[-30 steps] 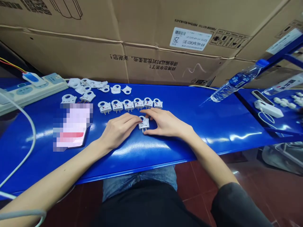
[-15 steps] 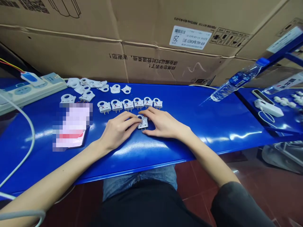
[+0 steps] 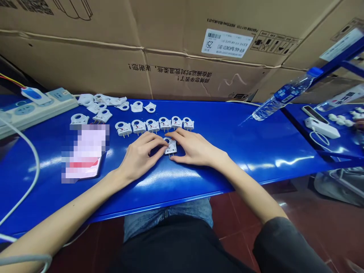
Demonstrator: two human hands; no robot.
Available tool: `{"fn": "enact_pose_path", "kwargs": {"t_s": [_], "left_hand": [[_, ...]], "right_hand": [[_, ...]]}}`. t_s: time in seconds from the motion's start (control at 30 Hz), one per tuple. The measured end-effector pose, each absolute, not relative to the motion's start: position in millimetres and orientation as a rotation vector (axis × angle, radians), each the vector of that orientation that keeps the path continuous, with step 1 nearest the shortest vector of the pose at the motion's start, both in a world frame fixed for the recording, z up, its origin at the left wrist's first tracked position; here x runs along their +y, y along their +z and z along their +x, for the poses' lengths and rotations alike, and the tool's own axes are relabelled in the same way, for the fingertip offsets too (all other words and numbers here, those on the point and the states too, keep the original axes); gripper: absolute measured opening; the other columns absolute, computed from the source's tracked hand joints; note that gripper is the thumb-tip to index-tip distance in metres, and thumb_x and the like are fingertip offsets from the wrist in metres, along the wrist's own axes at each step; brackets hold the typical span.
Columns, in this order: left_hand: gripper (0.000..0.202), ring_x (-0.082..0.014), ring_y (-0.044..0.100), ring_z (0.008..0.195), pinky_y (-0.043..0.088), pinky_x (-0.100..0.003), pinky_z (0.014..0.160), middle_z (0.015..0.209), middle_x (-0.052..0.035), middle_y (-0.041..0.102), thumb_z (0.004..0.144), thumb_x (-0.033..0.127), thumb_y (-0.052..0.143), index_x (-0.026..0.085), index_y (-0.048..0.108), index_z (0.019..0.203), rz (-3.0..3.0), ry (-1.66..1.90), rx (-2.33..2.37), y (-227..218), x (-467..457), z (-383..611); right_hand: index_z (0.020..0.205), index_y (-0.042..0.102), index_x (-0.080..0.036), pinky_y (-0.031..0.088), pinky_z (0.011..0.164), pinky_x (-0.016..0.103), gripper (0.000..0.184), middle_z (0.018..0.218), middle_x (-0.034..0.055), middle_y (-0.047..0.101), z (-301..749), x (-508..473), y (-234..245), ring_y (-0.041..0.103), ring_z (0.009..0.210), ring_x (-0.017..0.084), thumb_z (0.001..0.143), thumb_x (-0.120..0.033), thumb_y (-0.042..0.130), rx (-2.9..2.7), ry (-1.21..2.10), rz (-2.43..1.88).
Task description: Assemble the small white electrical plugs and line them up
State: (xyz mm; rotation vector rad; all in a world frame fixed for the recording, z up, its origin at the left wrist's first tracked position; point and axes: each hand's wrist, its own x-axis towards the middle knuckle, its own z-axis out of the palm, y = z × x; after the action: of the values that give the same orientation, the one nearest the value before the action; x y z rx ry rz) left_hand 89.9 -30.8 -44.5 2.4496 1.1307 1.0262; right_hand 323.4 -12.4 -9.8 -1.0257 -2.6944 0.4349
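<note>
A white two-pin plug housing with a round opening lies on the blue table between my hands, its metal pins facing me. My left hand is closed at the fingertips on its left side. From the other side my right hand grips it, index finger at the top and thumb low by the pins. Just beyond stands a row of several similar plug housings, pins towards me, with small red wires inside. Farther left lie loose white ring-shaped covers, some of them piled up.
A phone with a blurred screen lies left of my hands. A power strip and white cable are at far left. A water bottle leans at right by a blue frame. Cardboard boxes back the table.
The camera view has shifted slightly. Both hands stay on the same plug housing with almost the same grip. A dark, blurred shape has appeared at the far right edge.
</note>
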Motion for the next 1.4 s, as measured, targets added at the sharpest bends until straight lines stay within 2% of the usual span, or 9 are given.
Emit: {"fn": "enact_pose_path", "kwargs": {"t_s": [0.17,0.57,0.83,1.2,1.4], "left_hand": [[0.016,-0.0158,0.060,0.082,0.052,-0.032,0.079,0.100,-0.0031,0.073,0.102,0.030,0.060,0.021,0.073,0.102,2.388,0.989,1.165,-41.5,-30.7,90.2],[0.017,-0.0184,0.061,0.088,0.053,-0.034,0.082,0.093,-0.0036,0.067,0.100,0.032,0.062,0.021,0.074,0.100,2.358,1.011,1.262,-43.8,-28.0,91.1],[0.020,-0.0195,0.061,0.093,0.052,-0.034,0.080,0.095,-0.0045,0.065,0.103,0.035,0.060,0.020,0.074,0.101,2.456,1.011,1.257,-50.0,-29.3,89.6],[0.023,-0.0224,0.063,0.096,0.054,-0.035,0.080,0.104,-0.0090,0.069,0.103,0.029,0.057,0.021,0.075,0.115,2.712,0.970,1.172,-49.9,-30.7,87.9],[0.028,-0.0244,0.065,0.103,0.055,-0.037,0.088,0.112,-0.0098,0.070,0.105,0.028,0.053,0.021,0.066,0.128,2.701,0.933,1.243,-50.2,-31.0,88.3]], "right_hand": [[0.144,0.050,-0.018,0.057,0.094,0.043,0.059,0.130,0.0141,0.063,323.3,-12.4,-9.8,0.064,0.116,0.030,0.095,-0.040,0.074,-2.704,0.421,-1.023],[0.146,0.048,-0.017,0.058,0.092,0.044,0.059,0.131,0.0142,0.061,321.7,-11.8,-14.5,0.063,0.115,0.030,0.096,-0.041,0.072,-2.699,0.379,-1.014],[0.144,0.049,-0.016,0.057,0.091,0.042,0.057,0.128,0.0139,0.060,320.3,-12.4,-15.0,0.063,0.112,0.028,0.098,-0.043,0.069,-2.711,0.367,-1.032],[0.142,0.049,-0.018,0.056,0.093,0.043,0.053,0.131,0.0141,0.060,320.2,-14.1,-10.9,0.062,0.115,0.030,0.096,-0.036,0.068,-2.698,0.376,-1.096],[0.142,0.050,-0.017,0.054,0.098,0.044,0.054,0.132,0.0144,0.061,321.2,-13.5,-10.9,0.060,0.119,0.031,0.093,-0.030,0.068,-2.676,0.336,-1.119]]}}
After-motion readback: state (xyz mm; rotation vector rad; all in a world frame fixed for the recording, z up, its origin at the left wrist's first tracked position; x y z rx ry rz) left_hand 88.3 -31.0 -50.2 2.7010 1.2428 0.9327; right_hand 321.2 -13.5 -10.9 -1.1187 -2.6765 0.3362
